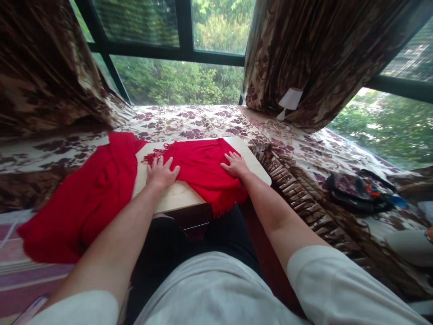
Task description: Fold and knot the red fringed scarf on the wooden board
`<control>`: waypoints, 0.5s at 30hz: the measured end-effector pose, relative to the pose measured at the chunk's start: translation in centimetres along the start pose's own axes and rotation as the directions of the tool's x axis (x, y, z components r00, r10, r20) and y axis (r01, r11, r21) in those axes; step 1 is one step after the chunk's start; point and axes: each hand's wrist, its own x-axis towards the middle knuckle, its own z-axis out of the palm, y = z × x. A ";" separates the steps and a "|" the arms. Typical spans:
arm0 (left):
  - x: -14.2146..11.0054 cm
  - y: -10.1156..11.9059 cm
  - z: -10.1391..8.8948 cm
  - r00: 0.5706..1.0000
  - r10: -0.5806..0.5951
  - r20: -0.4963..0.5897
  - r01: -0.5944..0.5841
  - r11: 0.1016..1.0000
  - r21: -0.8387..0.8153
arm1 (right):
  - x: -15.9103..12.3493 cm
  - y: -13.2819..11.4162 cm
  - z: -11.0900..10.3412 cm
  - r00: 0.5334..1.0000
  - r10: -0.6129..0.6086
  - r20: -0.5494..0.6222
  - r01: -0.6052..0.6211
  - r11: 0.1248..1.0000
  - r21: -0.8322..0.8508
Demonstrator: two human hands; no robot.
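A red fringed scarf (203, 158) lies spread over a pale wooden table (260, 167), with one fringed corner hanging past the near edge. My left hand (161, 172) rests flat at the scarf's left fringe, fingers spread, partly over the bare wood. On the scarf's right side my right hand (235, 164) lies palm down with its fingers apart. Left of the table, more red cloth (88, 198) sits in a loose heap, partly behind my left forearm; I cannot tell whether it is a separate piece.
A floral-covered window ledge (189, 119) runs behind the table. A small white lamp (290, 100) stands by the curtain (304, 54). To the right lies a dark bag (352, 192). A striped pink cover (10, 262) is at lower left, with a phone-like object (32, 311) at its edge.
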 end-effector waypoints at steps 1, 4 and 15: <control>0.0 0.0 0.0 1.000 -0.027 -0.007 0.027 1.000 -0.004 | 0.0 0.0 0.0 1.000 -0.003 -0.002 0.003 1.000 0.002; 0.2 -0.1 0.2 0.991 -0.124 -0.041 0.123 0.992 -0.011 | 0.1 0.1 0.1 1.000 -0.012 -0.007 0.012 1.000 -0.001; 1.4 -1.5 0.1 0.954 -0.285 -0.089 0.273 0.954 -0.123 | 0.5 0.3 0.5 1.000 0.003 -0.014 -0.003 1.000 -0.010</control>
